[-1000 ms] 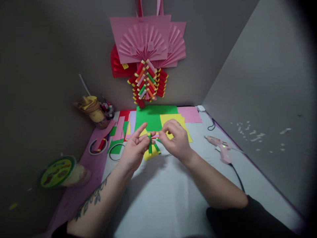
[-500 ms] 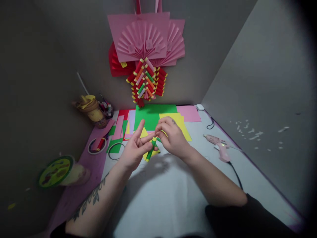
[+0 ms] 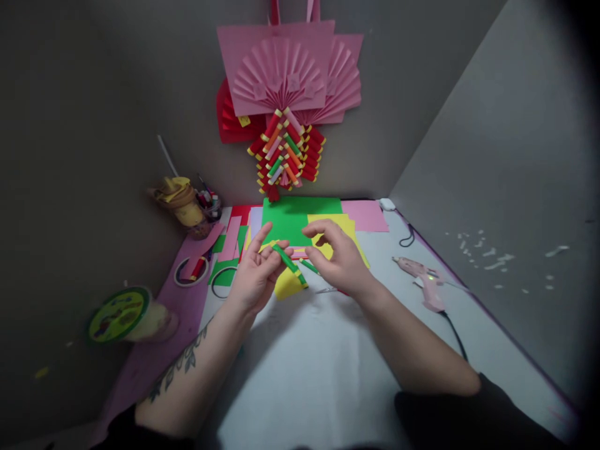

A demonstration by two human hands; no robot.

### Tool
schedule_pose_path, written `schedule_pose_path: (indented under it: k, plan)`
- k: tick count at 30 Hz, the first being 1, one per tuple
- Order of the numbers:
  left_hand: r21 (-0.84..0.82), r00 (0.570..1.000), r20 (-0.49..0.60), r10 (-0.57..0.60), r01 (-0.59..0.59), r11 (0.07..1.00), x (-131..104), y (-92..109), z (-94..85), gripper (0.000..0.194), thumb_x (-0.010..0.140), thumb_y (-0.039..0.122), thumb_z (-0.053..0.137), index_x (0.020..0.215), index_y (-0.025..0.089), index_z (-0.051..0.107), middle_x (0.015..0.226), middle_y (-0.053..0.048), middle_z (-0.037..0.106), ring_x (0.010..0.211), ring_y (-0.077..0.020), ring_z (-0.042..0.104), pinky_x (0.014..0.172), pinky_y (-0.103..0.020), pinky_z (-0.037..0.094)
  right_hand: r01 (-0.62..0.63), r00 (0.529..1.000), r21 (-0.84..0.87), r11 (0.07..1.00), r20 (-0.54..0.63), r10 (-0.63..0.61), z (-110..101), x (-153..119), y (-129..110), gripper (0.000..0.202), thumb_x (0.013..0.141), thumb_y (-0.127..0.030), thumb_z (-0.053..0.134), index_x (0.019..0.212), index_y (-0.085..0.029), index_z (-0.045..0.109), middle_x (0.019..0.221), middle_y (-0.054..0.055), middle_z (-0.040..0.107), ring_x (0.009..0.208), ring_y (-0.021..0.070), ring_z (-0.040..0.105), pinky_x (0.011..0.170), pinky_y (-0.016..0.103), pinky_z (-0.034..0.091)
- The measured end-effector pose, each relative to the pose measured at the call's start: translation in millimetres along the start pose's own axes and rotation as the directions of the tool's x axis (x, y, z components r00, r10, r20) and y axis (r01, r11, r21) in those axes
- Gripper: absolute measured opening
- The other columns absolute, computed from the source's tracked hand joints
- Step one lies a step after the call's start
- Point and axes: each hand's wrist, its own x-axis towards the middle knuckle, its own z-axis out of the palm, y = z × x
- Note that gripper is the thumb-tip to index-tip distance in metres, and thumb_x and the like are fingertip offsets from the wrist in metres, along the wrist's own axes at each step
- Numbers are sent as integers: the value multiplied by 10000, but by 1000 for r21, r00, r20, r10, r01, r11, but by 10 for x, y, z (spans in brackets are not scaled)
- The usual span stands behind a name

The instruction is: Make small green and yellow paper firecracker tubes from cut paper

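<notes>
Left hand point(image 3: 255, 278) pinches green paper tube point(image 3: 287, 259), yellow-banded at ends, between thumb and fingers; tube slants above bench point(image 3: 300, 381). Right hand point(image 3: 340, 259) just beside, thumb and fingers well parted, nothing seen in grip. Second green tube point(image 3: 309, 267) near right thumb. Step in hand looks like working on single tube; next move seems to call for steady left pinch, right fingertips brought to tube. Glue gun point(image 3: 426, 281) well apart, rightward.

Yellow-ended green tube point(image 3: 289, 263) in the left hand point(image 3: 254, 276)
</notes>
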Motion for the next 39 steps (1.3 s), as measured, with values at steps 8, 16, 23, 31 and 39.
schedule_pose_path:
  k: [8, 16, 23, 31, 39]
  plan:
    - [-7, 987, -125, 103, -105, 994, 48, -31, -8, 313, 610, 276, 849, 819, 189, 633, 889, -9, 705, 766, -106, 664, 717, -218, 535, 4, 1000, 31, 1000, 12, -5, 84, -46, -8, 86, 842, -266, 611, 910, -217, 629, 776, 7, 633, 669, 125, 564, 628, 259, 477]
    - [484, 951, -116, 287, -198, 852, 15, 35, -52, 211, 689, 274, 770, 869, 168, 739, 834, -54, 732, 725, -147, 663, 684, -261, 526, -266, 964, 125, 956, 52, 262, 64, -34, 37, 190, 846, -376, 604, 858, -190, 635, 665, -14, 609, 591, 119, 554, 562, 241, 438]
    - [382, 955, -191, 225, -139, 914, 60, 29, -90, 275, 689, 329, 769, 892, 147, 733, 712, -46, 713, 707, -179, 700, 685, -285, 541, -275, 950, 202, 940, -92, 298, 29, -2, 104, 247, 844, -434, 588, 784, -195, 582, 856, 41, 635, 785, 153, 596, 672, 274, 481]
    - [426, 970, -151, 192, -111, 898, 33, 44, -51, 329, 688, 361, 776, 934, 145, 739, 772, -69, 732, 743, -193, 705, 728, -309, 542, -368, 926, 364, 856, 63, 372, 94, -11, 69, 184, 746, -353, 681, 826, -198, 622, 771, 7, 628, 690, 139, 611, 637, 287, 529]
    - [452, 953, -176, 248, -146, 880, 36, 29, -46, 277, 693, 343, 771, 881, 145, 728, 779, -66, 730, 743, -183, 697, 710, -290, 533, -354, 929, 331, 875, 17, 369, 96, -6, 120, 157, 723, -333, 693, 778, -190, 656, 727, 5, 656, 667, 139, 611, 625, 277, 510]
